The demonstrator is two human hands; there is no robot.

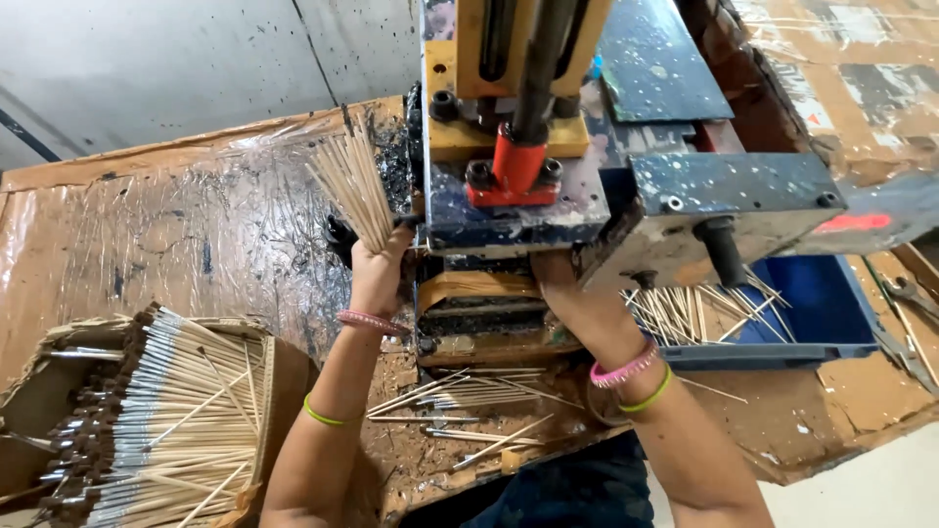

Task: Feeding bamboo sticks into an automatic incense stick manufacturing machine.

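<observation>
- Nearest us, at lower left, a cardboard box (279, 391) holds a big heap of thin sticks (186, 420), their coated ends pointing left.
- Between our forearms, loose sticks (469, 401) lie scattered on the worktop (196, 235), which is covered in crinkled plastic.
- Our left hand (377, 269) is closed in a fist around a bundle of bare sticks (354, 186); their long axis runs up and slightly left, fanning out just beside the machine.
- Our right hand (558, 274) reaches under the machine (548, 186); we cannot tell its grip.
- Farther right, a blue tray (822, 303) holds more sticks.
</observation>
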